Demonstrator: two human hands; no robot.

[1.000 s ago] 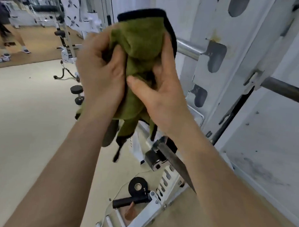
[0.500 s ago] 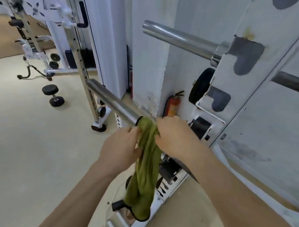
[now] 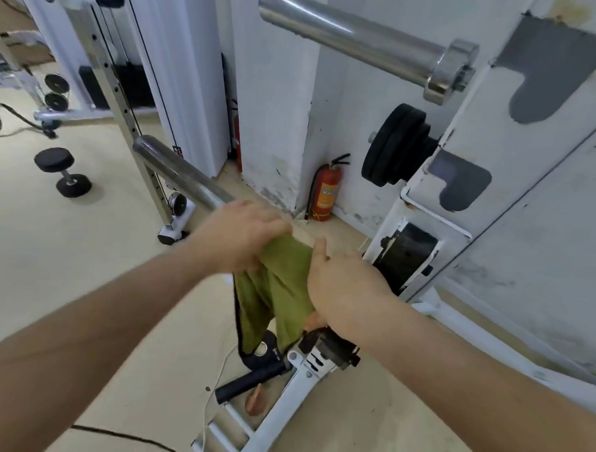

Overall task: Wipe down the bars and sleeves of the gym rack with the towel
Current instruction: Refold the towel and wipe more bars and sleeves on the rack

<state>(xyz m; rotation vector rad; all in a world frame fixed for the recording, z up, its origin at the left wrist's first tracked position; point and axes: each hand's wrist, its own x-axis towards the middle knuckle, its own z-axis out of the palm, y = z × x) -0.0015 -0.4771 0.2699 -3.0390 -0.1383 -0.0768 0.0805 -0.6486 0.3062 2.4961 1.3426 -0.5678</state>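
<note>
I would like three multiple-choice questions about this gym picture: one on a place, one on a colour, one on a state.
1. Where does the fire extinguisher stand? A at the foot of the wall; B on a bench; C on a shelf.
2. What colour is the towel? A blue; B green; C white.
3. The upper sleeve is: A bare; B painted red; C wrapped in tape.
Answers: A, it stands against the wall; B, its fabric is olive green; A, only chrome shows.
</note>
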